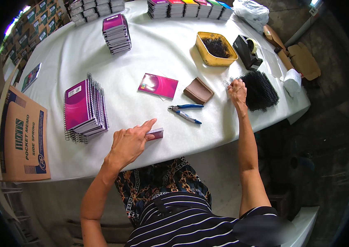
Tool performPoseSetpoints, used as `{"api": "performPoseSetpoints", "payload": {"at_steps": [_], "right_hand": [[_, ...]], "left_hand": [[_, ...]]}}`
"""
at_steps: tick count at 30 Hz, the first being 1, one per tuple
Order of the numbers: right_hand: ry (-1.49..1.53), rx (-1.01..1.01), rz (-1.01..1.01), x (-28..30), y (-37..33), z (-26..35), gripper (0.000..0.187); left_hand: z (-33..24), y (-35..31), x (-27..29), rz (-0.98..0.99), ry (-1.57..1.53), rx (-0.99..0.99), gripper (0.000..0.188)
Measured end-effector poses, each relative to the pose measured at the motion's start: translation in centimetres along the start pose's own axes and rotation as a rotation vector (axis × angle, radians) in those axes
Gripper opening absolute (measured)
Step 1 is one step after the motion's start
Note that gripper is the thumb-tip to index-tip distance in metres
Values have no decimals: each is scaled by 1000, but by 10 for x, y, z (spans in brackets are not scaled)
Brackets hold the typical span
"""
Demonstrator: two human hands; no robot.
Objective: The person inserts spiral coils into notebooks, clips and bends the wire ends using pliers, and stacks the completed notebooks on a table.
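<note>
Left hand (130, 142), fingers flat, pinning small notebook (155, 133) at frame centre; right hand (237, 88) pinching black spiral coils (260, 89), centre right: tangled coils may drag neighbours off the counter (158, 53).

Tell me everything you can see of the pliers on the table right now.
The pliers lie flat on the white table, untouched by either hand. They have blue handles and a silvery metal head that points toward the person's left. The handles are spread apart, one running up and right, the other down and right. They sit just below the brown pouch, between the left hand and the right hand, which is at the pile of black wire coils. Whether the nose is open is too small to tell.
</note>
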State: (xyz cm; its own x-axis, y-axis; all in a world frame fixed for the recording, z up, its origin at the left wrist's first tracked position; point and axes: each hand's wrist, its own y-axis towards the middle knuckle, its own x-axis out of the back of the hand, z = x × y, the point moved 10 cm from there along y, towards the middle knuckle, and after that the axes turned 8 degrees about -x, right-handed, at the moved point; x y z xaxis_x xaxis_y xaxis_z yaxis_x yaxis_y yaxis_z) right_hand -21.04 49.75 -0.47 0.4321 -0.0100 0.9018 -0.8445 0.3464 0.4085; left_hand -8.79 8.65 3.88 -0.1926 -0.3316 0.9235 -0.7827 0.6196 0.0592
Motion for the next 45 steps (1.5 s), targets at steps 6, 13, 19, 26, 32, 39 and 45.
{"api": "performPoseSetpoints", "payload": {"at_steps": [6,13,19,26,32,39,45], "right_hand": [[386,-30,97,21,15,-8,14],[310,100,10,50,16,16,17],[904,599,419,116,-111,195,24],[1056,483,674,96,-155,227,21],[1124,536,801,93,-157,234,16],[742,652,698,112,-163,241,13],[636,789,490,129,-169,251,20]], "left_hand": [[1,1,-1,-21,74,-6,52],[-8,7,6,-69,94,-16,52],[-2,5,2,-77,127,-9,49],[-2,5,1,-60,90,-3,48],[-1,6,1,-38,88,-2,49],[-4,4,4,-59,144,-7,50],[-8,3,6,-94,239,-18,55]]}}
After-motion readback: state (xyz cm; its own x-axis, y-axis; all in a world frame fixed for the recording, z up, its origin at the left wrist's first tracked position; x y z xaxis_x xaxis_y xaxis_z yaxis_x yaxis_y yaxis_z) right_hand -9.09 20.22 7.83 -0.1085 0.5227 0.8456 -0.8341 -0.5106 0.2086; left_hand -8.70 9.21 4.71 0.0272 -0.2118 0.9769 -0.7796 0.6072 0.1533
